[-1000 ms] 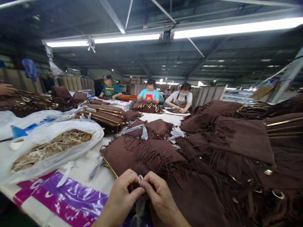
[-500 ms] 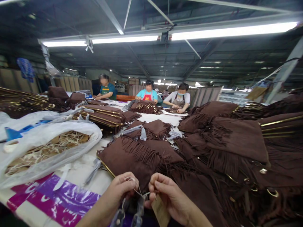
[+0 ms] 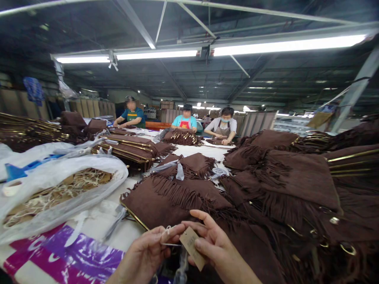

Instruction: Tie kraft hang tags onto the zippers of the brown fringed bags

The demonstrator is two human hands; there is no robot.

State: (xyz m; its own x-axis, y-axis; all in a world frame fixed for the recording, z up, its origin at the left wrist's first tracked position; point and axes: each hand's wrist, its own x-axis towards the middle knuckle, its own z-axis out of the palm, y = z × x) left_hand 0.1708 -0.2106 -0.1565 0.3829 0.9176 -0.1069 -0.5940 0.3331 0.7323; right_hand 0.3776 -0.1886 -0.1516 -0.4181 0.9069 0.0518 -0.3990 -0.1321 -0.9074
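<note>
Between thumb and fingers, my right hand (image 3: 211, 246) grips a tan cardboard hang tag (image 3: 192, 248) with small dark print on it. A white string (image 3: 171, 244) runs from the tag side to my left hand (image 3: 152, 248), whose thumb and index finger are closed on it. The fingertips of both hands nearly meet. Below them hangs a plastic-wrapped strap (image 3: 181, 268), partly hidden by the hands. Just beyond lies a brown fringed bag (image 3: 166, 197) with a gold-coloured edge.
An open plastic bag (image 3: 118, 167) of strung tags (image 3: 65, 189) lies at left, above purple printed plastic (image 3: 79, 252). Piles of brown fringed bags (image 3: 299, 177) stand at right, with another stack (image 3: 133, 146) left of centre. Several co-workers (image 3: 222, 126) are across the table.
The tag has come up and now faces me, held in my right hand. My left hand has shifted right and its fingers have drawn closer to the right hand.
</note>
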